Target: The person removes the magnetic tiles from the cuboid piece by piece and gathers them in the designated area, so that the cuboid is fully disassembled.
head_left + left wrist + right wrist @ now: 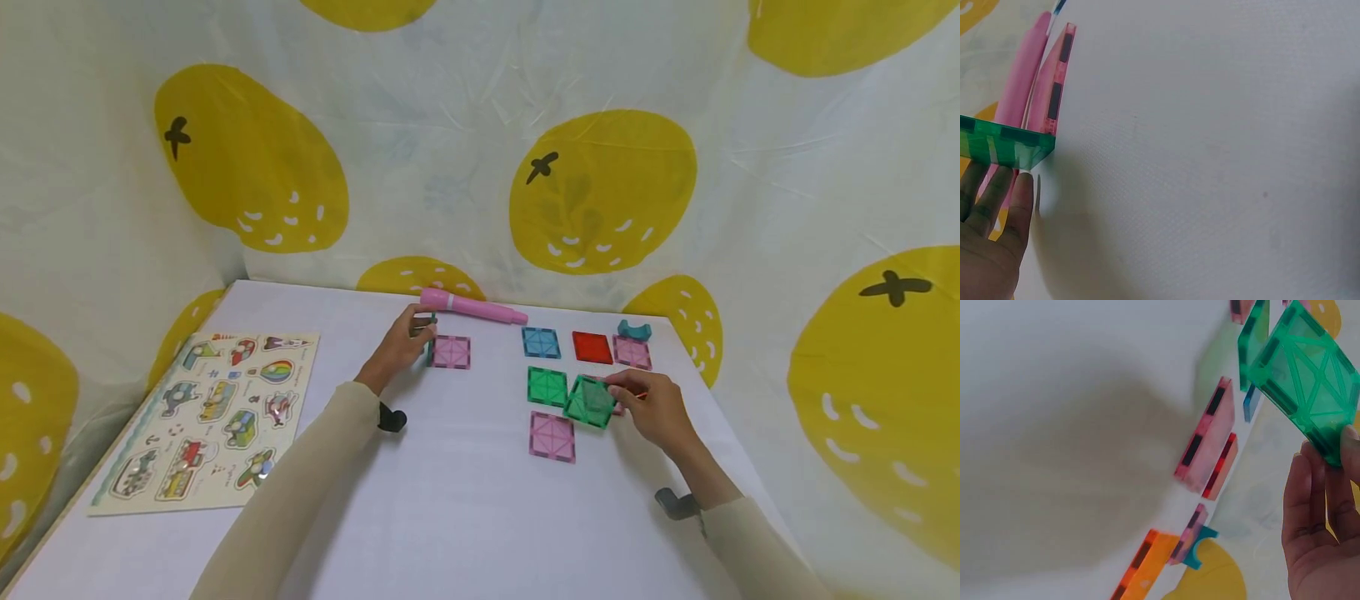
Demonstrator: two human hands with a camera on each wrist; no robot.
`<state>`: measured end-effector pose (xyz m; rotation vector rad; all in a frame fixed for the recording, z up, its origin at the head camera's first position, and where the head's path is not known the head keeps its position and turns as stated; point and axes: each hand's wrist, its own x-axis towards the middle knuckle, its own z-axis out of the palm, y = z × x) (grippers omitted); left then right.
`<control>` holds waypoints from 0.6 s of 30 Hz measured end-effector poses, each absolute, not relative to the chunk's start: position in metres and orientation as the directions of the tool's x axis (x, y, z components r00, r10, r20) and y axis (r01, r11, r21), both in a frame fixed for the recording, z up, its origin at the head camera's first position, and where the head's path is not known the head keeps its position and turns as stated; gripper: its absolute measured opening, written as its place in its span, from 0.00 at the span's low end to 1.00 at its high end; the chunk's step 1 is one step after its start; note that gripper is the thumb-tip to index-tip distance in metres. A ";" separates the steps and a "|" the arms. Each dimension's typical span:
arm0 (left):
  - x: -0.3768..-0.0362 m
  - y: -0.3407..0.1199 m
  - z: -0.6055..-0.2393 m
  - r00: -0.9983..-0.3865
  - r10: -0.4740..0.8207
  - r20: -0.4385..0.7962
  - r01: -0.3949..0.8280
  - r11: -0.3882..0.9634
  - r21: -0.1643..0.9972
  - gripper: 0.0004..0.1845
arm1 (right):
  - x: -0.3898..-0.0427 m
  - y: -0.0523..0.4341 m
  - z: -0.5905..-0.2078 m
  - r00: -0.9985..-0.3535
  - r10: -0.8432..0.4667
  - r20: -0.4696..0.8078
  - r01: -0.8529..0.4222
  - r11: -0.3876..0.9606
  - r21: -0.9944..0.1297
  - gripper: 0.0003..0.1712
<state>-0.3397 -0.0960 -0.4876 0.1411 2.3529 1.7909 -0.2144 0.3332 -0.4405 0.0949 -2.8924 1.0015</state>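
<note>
Head view shows two hands working over a white tabletop (450,517) among flat magnetic tiles. At centre right of the frame, the right hand (656,408) pinches a green tile (590,402) by its right-hand corner and holds it tilted, its near edge lifted off the surface. This tile sits just right of a second green tile (547,386) lying flat, and just above a pink tile (552,436) nearer the bottom of the frame. In the right wrist view the fingers (1310,487) curl around the lower corner of the held green tile (1300,375), which slants up toward the upper right.

At centre left, the left hand (401,343) grips another green tile (1004,145) standing on edge; in the left wrist view it touches the near corner of a pink tile (451,352) that lies flat just right of the hand. A pink marker (472,307) lies behind it, long axis running left to right.

A blue tile (541,342), a red tile (592,347) and one more pink tile (632,352) form a row above the right hand, well apart from the left. The right hand is the nearer one to that cluster; the flat green tile lies directly to its left. A picture puzzle board (217,417) rests at the lower left.
</note>
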 end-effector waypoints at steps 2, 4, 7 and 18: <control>-0.340 -0.097 -0.487 -0.979 0.188 -0.084 -0.032 0.266 0.964 0.28 | -0.211 0.338 -0.442 -0.997 -0.032 0.073 -0.070 0.789 -0.611 0.13; -0.340 -0.097 -0.487 -0.978 0.190 -0.083 -0.030 0.262 0.965 0.28 | -0.209 0.342 -0.444 -0.998 -0.035 0.048 -0.057 0.796 -0.603 0.13; -0.341 -0.098 -0.487 -0.978 0.193 -0.083 -0.031 0.261 0.965 0.28 | -0.207 0.348 -0.447 -0.999 -0.042 0.020 -0.046 0.805 -0.592 0.13; -0.339 -0.097 -0.486 -0.977 0.195 -0.084 -0.031 0.262 0.965 0.27 | -0.201 0.358 -0.454 -0.997 -0.054 -0.055 -0.014 0.828 -0.560 0.13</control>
